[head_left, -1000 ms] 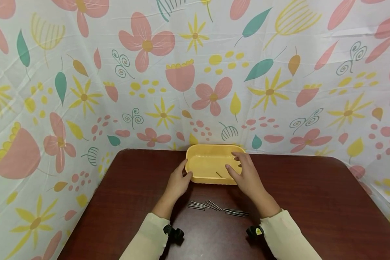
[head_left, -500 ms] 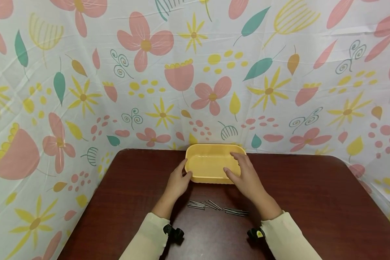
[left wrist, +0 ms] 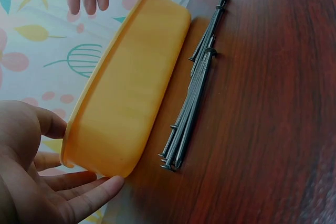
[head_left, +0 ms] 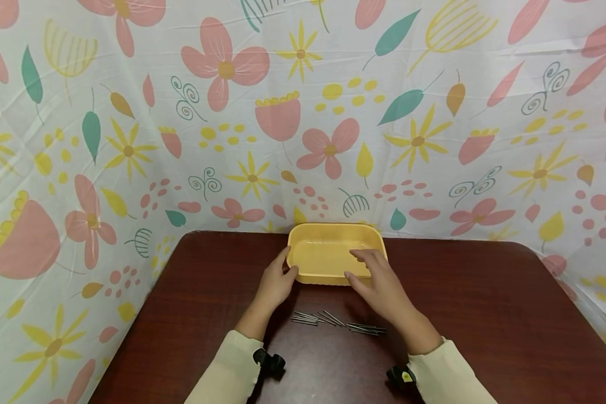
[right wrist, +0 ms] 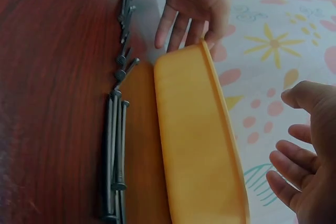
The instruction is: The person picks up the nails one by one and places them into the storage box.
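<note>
The yellow plastic tray (head_left: 328,279) stands at the back of the table against the cloth. My left hand (head_left: 276,282) holds its left end, the thumb at the near corner of the rim and the fingers along the outer end wall. My right hand (head_left: 384,289) hovers over the near right part of the tray, fingers apart and loosely bent, with nothing between them. Several metal nails (left wrist: 191,98) lie in a loose row in front of the tray, heads and points mixed. The tray's near wall and my right hand hide part of its floor.
The dark reddish wooden table (head_left: 485,314) carries the tray and the nails. A flower-printed cloth (head_left: 328,112) hangs behind and to the left. Black wrist cameras (head_left: 269,363) are strapped over both pale sleeves (head_left: 227,367).
A nail seen inside the tray near my right hand a second ago is out of sight now. My right hand has drawn back slightly toward me. The left hand has stayed on the tray.
</note>
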`<act>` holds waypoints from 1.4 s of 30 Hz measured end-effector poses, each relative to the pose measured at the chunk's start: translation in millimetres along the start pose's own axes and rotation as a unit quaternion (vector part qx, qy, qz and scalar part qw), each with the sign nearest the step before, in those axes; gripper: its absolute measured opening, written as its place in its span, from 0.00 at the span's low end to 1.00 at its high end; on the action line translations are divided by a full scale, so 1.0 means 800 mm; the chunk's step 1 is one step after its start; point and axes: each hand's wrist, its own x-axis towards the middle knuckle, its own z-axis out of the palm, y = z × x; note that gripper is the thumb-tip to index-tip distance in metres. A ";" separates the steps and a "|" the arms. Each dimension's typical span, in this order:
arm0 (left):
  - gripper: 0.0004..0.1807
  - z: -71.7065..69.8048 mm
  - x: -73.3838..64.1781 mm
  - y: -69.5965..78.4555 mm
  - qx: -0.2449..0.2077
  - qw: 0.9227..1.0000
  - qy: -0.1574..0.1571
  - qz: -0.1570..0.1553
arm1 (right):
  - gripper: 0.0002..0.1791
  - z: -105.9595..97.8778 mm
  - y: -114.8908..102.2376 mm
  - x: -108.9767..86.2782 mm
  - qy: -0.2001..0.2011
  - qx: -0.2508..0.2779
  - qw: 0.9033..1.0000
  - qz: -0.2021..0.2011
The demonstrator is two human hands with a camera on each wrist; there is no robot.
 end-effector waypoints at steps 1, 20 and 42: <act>0.33 0.000 0.000 0.000 0.000 1.000 0.001 -0.001 | 0.29 0.000 -0.001 -0.001 -0.002 -0.004 1.000 -0.001; 0.33 0.002 0.000 0.002 -0.002 1.000 0.000 -0.009 | 0.09 0.017 -0.011 -0.020 -0.105 -0.012 0.994 0.017; 0.33 0.001 0.001 0.002 0.001 1.000 0.006 -0.006 | 0.06 0.049 -0.013 -0.032 -0.210 -0.035 0.977 0.016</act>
